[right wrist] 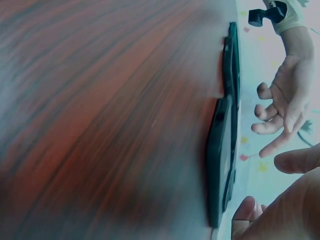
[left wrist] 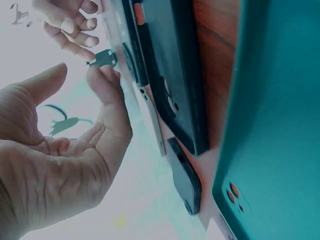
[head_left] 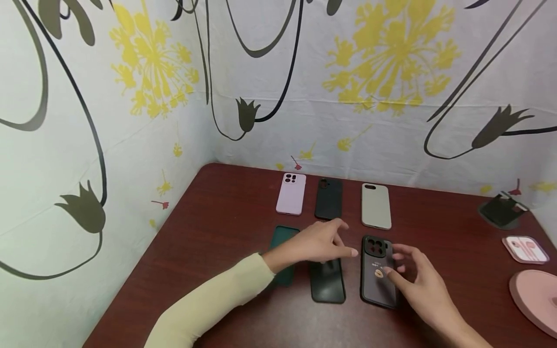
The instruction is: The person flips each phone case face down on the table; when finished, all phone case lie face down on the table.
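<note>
On the head view my left hand hovers, fingers loosely spread, over the dark green phone case; my right hand, grip open, fingertips the black printed phone case on the desk. On the left wrist view that palm is empty. On the right wrist view the cases lie edge-on, thin, flat; I judge an open-fingered nudge could slide one into its neighbour.

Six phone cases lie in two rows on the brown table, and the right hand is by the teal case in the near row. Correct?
Not quite. The head view shows the right hand by the dark printed case; the teal case lies beside the left hand. Six cases in two rows on the table is right.
</note>
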### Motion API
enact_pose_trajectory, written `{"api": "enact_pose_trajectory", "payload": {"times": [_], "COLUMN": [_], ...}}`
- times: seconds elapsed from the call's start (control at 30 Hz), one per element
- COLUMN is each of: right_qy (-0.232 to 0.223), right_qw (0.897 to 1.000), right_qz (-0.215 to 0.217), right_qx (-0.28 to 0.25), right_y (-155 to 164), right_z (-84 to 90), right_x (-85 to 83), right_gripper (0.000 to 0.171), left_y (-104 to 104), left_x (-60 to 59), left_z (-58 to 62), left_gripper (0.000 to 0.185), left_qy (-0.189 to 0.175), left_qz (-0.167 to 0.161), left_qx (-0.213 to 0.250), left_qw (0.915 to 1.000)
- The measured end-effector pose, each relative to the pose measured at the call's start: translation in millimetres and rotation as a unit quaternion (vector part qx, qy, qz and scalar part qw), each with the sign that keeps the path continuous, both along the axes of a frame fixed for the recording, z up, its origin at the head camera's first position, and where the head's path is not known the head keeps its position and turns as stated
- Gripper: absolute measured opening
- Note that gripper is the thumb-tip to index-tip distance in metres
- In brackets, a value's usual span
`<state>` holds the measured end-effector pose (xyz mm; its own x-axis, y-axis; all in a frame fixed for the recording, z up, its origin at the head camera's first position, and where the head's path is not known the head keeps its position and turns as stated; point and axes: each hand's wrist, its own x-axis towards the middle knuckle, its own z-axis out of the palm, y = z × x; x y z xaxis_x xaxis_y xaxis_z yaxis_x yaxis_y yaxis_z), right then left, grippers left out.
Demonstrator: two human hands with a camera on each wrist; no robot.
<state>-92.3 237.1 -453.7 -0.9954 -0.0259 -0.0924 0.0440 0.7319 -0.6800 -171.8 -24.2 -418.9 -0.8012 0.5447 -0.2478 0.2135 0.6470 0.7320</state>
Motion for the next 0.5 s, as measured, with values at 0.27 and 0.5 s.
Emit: {"api": "enact_pose_trajectory", "payload": {"times": [0.27, 0.5], "right_qy": [-0.014, -0.101], "right_qw": [0.996, 0.977], "right_qz": [0.031, 0.048], "right_qx": [-0.088, -0.182], "right_y": [-28, -49], "right_z": [7.0, 13.2], "right_x": [4.4, 0.5], "right_gripper": [0.063, 0.071], "left_y": [-40, -67], "left_x": [12.4, 25.7], "left_z": [2.5, -5.4], "left_gripper": [0.076, 0.078], "left_qy": [-0.011, -0.087], "left_qz": [0.047, 0.116], "left_qx": [0.048, 0.149], "left_qw": [0.9977, 0.9782]}}
